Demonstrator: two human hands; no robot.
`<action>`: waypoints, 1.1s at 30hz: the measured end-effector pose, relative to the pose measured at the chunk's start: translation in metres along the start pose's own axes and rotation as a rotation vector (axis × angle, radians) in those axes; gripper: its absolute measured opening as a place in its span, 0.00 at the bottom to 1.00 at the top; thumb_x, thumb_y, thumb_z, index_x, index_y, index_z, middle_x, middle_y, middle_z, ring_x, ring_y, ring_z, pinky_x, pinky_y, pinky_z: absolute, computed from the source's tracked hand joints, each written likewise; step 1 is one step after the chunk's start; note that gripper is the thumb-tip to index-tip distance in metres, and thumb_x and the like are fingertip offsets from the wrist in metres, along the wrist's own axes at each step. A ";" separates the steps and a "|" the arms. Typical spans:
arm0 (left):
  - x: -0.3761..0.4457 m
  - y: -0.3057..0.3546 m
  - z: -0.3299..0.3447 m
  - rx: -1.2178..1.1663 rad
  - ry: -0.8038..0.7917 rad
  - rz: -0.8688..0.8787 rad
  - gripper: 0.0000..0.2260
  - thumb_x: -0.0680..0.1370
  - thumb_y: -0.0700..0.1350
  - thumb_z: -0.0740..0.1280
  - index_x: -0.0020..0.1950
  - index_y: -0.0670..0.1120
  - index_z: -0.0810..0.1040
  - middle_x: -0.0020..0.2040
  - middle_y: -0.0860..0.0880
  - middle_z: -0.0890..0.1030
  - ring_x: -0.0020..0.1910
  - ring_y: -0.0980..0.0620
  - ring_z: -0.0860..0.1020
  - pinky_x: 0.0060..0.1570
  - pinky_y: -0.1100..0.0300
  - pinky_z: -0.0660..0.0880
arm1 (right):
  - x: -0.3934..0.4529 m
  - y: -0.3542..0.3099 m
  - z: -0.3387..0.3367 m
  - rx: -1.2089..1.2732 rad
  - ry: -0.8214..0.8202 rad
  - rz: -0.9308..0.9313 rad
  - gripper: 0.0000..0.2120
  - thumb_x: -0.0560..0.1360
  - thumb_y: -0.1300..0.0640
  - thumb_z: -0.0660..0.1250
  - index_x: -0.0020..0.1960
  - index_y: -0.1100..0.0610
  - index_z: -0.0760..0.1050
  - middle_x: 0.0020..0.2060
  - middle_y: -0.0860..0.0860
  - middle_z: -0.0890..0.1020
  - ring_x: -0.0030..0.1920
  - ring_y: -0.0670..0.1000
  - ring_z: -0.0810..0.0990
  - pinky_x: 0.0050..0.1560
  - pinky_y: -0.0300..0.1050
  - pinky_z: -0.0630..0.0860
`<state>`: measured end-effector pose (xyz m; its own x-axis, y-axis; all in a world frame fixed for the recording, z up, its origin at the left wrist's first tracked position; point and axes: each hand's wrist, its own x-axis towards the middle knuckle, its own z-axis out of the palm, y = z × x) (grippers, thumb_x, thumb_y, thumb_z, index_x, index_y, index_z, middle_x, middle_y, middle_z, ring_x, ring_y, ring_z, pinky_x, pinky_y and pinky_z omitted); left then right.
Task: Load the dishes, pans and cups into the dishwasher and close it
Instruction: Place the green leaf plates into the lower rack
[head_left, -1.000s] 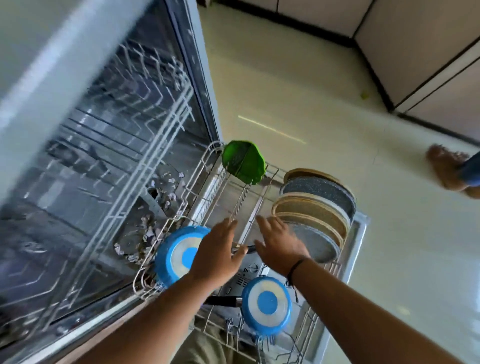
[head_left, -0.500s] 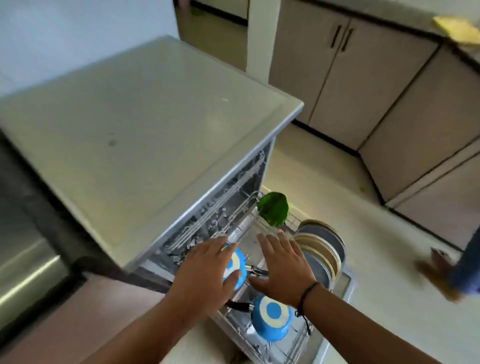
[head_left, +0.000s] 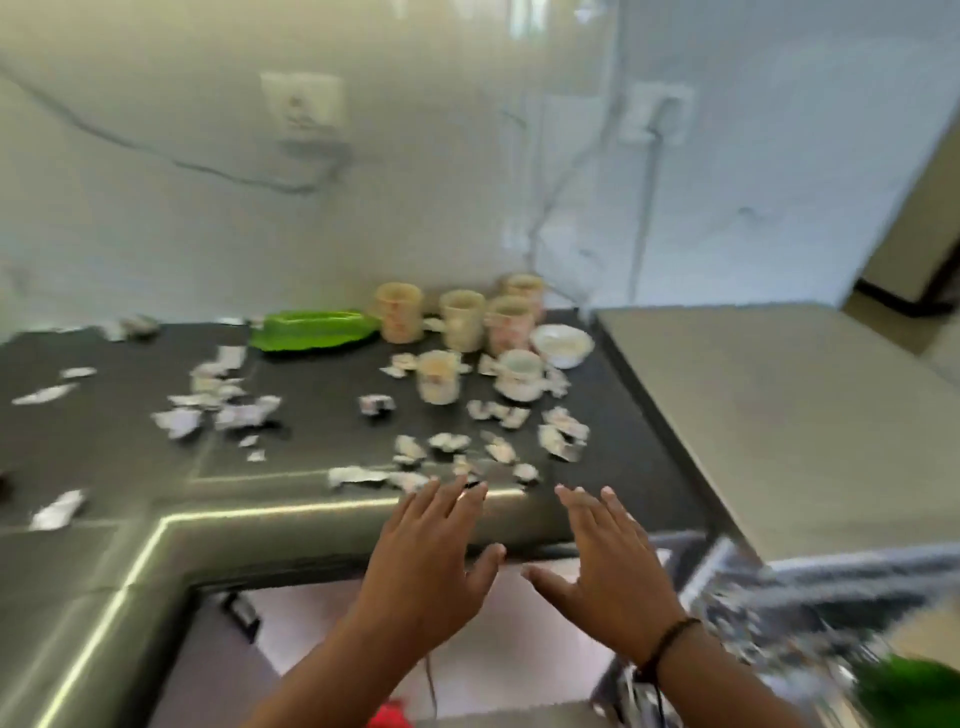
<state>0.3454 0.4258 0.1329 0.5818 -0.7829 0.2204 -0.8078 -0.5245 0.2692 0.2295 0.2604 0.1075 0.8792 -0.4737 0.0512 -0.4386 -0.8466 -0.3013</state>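
The view has swung up and away from the dishwasher: half a second ago both hands hovered over the blue pans in the pulled-out lower rack, and now they are raised in front of a dark desk (head_left: 130, 441) littered with torn paper scraps (head_left: 234, 410). Only a blurred corner of the dishwasher rack (head_left: 810, 613) shows at the near right, below the pale dishwasher top (head_left: 779, 415) (the picture is smeared with motion there), with something green (head_left: 914, 691) at the lower right edge.

At the far side of the desk lies a green plate (head_left: 314, 328), flat, left of a cluster of cups (head_left: 462, 319). Four tall pale cups stand upright in a group against the wall; a fifth cup (head_left: 439, 375) stands nearer, and just right of it a low white cup (head_left: 521, 374). A small white bowl (head_left: 562, 344) sits at the right end, near the desk's edge. Scraps lie around and between them.

The left hand (head_left: 426, 566) and right hand (head_left: 605, 561) are side by side, palms down, well short of the cups. Each grip is wide open, fingers straight and spread, holding and touching nothing. A dark band circles the right wrist.
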 end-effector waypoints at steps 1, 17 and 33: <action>-0.008 -0.018 -0.010 -0.004 0.041 -0.050 0.29 0.76 0.63 0.55 0.75 0.53 0.62 0.75 0.53 0.64 0.75 0.50 0.60 0.70 0.59 0.45 | 0.013 -0.022 0.000 0.010 -0.008 -0.046 0.44 0.68 0.27 0.53 0.77 0.47 0.48 0.76 0.46 0.57 0.77 0.52 0.47 0.75 0.49 0.50; 0.083 -0.221 -0.052 0.135 0.090 -0.527 0.33 0.74 0.64 0.55 0.75 0.52 0.61 0.76 0.50 0.63 0.74 0.50 0.60 0.73 0.52 0.58 | 0.260 -0.183 0.038 0.352 -0.153 -0.291 0.40 0.71 0.37 0.66 0.76 0.51 0.55 0.73 0.51 0.64 0.73 0.52 0.61 0.71 0.50 0.62; 0.296 -0.392 -0.070 -0.164 -0.027 -0.825 0.26 0.77 0.54 0.66 0.72 0.44 0.68 0.69 0.43 0.71 0.66 0.45 0.71 0.62 0.56 0.68 | 0.473 -0.234 0.079 1.500 -0.575 0.758 0.27 0.78 0.56 0.64 0.75 0.57 0.59 0.72 0.61 0.65 0.67 0.63 0.69 0.62 0.56 0.71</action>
<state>0.8409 0.4229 0.1588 0.9754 -0.1790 -0.1287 -0.0996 -0.8785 0.4672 0.7632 0.2535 0.1267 0.6763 -0.2036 -0.7079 -0.4996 0.5795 -0.6439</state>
